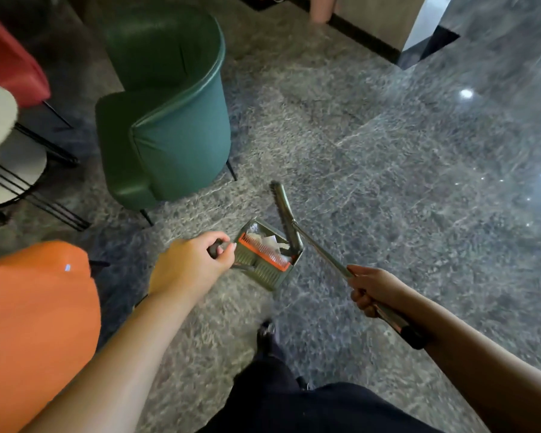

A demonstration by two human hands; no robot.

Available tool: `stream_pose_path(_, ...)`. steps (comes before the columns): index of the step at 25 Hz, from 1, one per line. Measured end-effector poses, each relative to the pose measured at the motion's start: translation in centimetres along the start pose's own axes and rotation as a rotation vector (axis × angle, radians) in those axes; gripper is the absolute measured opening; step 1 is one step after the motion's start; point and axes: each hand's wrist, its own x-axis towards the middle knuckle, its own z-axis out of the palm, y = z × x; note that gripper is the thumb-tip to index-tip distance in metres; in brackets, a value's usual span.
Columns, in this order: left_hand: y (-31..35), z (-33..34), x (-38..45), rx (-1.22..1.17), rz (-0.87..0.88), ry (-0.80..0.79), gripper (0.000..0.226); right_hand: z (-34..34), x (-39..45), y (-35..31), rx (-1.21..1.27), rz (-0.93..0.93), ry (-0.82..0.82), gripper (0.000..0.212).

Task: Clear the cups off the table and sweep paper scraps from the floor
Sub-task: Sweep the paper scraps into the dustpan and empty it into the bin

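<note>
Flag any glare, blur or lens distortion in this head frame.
Head view: ceiling-light glare spots on the polished floor; motion blur softens the broom, dustpan and shoe; wide-angle bending at the edges; left hand bright, right hand shaded.

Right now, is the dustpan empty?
No, the dustpan held by the left hand has white paper scraps inside, and the broom in the right hand is at its mouth.

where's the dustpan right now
In the head view the dustpan sits low on the grey floor, centre frame, just in front of the green chair. The left hand grips its handle, and the broom head rests against its right edge.
</note>
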Motion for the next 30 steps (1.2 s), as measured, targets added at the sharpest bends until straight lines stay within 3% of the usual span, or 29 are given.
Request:
stream_pose_path(13,12.1,3.3,40.6,0.004,0.266,0.052,0.038,-8.7,18.3,-31.4,0.094,-0.048,0.041,0.036)
stream_pose_path(23,25.0,6.3,69.9,-0.010,0.211,0.089,0.023,-20.1,35.3,-58.4,0.067,-0.034,0.001,0.035)
stream_pose_path(30,31.2,6.6,90.9,-0.071,0.225,0.138,0.020,-24.1,46.3,-76.3,-0.009,-0.055,0.023,0.032)
